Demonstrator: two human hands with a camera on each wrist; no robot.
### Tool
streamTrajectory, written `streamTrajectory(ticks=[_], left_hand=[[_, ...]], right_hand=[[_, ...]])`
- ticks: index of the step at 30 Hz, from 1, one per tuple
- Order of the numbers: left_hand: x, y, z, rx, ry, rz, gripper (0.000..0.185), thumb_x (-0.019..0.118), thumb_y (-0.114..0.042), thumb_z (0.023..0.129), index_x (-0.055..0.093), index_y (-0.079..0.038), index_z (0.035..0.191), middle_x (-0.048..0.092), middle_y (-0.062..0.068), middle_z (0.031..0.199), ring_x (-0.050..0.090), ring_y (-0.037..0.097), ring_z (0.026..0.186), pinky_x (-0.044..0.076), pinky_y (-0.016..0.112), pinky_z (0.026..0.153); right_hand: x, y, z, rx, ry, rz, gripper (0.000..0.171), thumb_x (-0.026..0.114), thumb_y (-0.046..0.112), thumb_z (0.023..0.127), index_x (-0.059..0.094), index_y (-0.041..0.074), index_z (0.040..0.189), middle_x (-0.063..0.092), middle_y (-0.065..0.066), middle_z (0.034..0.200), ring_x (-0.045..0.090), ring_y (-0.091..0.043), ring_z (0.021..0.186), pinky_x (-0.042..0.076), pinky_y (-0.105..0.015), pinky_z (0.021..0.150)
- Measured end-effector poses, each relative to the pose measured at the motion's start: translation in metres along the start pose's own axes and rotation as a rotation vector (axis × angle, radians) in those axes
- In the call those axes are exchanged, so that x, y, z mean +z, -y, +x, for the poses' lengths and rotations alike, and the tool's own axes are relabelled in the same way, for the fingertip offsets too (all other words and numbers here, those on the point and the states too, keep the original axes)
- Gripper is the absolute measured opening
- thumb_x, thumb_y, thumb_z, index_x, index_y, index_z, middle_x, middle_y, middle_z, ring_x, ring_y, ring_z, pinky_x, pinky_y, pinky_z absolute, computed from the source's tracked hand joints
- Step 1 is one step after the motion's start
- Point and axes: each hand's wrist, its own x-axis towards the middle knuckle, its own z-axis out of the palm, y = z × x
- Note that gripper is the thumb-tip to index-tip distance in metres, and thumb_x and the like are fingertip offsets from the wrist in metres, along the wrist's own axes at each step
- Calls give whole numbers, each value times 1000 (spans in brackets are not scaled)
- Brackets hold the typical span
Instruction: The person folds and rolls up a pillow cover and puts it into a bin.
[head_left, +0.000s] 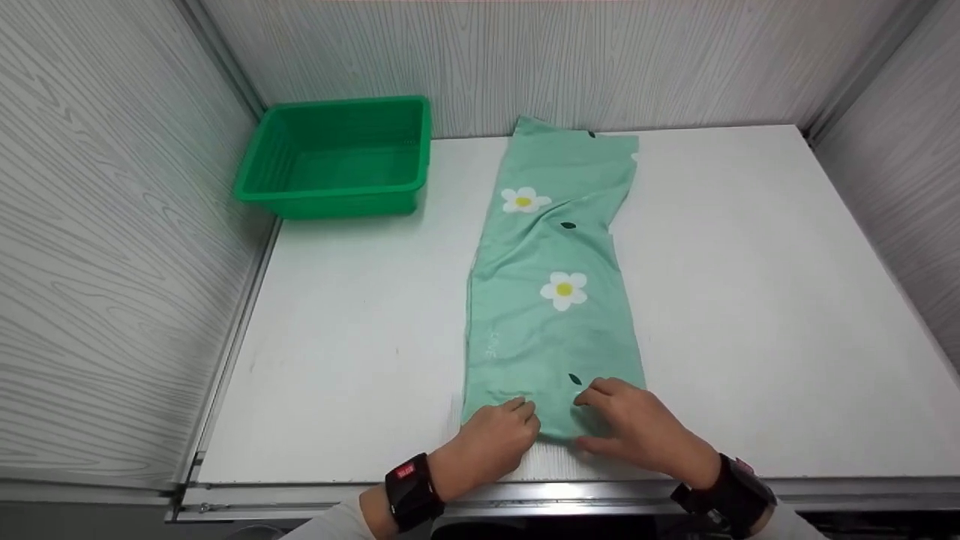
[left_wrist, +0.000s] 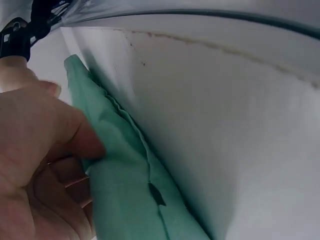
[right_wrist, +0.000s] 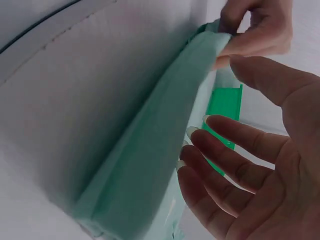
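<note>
A long, folded green cloth (head_left: 555, 330) with white daisies and dark leaves lies lengthwise on the white table. My left hand (head_left: 491, 441) pinches its near edge by the left corner, thumb pressed against the fabric in the left wrist view. Close by the near right corner, my right hand (head_left: 637, 429) hovers with fingers spread and slightly bent. The right wrist view shows that palm (right_wrist: 270, 190) facing the cloth's raised near edge (right_wrist: 155, 135), with nothing gripped. Loose creases cross the middle of the cloth.
A green plastic basket (head_left: 337, 204) stands at the table's back left. Wood-grain panels (head_left: 540, 60) close off the back and both sides. A metal rail (head_left: 570, 495) runs along the near edge of the white table (head_left: 765, 300).
</note>
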Motion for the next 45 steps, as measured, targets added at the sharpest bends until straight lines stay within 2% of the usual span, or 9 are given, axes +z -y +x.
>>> streamTrajectory(ticks=[4,9,13,17,21,26,32,40,45], left_hand=[[-3,4,3,-46,-39,-107,12,72,-2,89,66,-13,90,61,-3,79,63,11,71,51,23,52],[-8,13,5,-82,-15,-208,13,67,0,93,63,-12,92,62,-2,77,64,13,68,49,25,53],[-10,19,2,-110,3,-272,12,65,-2,90,61,-13,92,59,-3,74,60,12,66,45,25,51],[-6,22,-5,-119,2,-295,17,74,-12,88,66,-13,103,65,-3,85,61,14,73,49,28,58],[-5,25,-10,-141,1,-302,23,75,-9,91,69,-12,112,69,-1,92,64,16,79,53,28,65],[-8,36,-12,-221,16,-385,17,68,-3,96,67,-11,111,69,0,82,65,13,72,52,26,58],[-7,50,-14,-334,44,-530,8,64,-13,103,67,-12,110,69,-3,81,58,6,69,49,25,58],[1,70,-13,-486,66,-627,23,69,-35,102,68,-12,105,50,-8,66,46,8,63,41,26,56],[8,81,-9,-558,92,-689,27,71,-37,101,67,-11,100,52,-8,67,46,9,63,40,27,57]], right_hand=[[7,4,0,-60,-1,-50,53,97,34,70,71,13,111,64,2,101,61,-13,89,57,-33,74],[11,3,0,-104,-46,-116,47,92,2,71,69,11,111,66,-1,101,62,-17,86,57,-35,73],[10,-1,0,-98,-54,-92,40,84,-10,76,71,8,109,70,-3,100,67,-19,90,59,-36,76],[8,-6,0,-63,-3,-24,34,77,-13,82,72,7,109,73,-4,100,70,-21,93,59,-37,79],[5,-12,0,-29,29,61,32,70,-14,87,72,7,111,75,-3,103,72,-20,95,59,-38,81],[-2,-20,2,16,73,174,28,66,-10,94,72,9,113,76,0,105,72,-16,96,59,-38,82],[-13,-35,3,78,134,266,25,64,-4,98,72,13,115,75,5,100,62,-4,85,55,-30,77],[-19,-60,7,180,183,366,13,62,4,103,69,11,111,57,11,71,46,-2,66,44,-23,64],[-17,-68,9,242,188,389,12,62,6,103,68,10,112,58,10,74,47,-4,65,43,-23,62]])
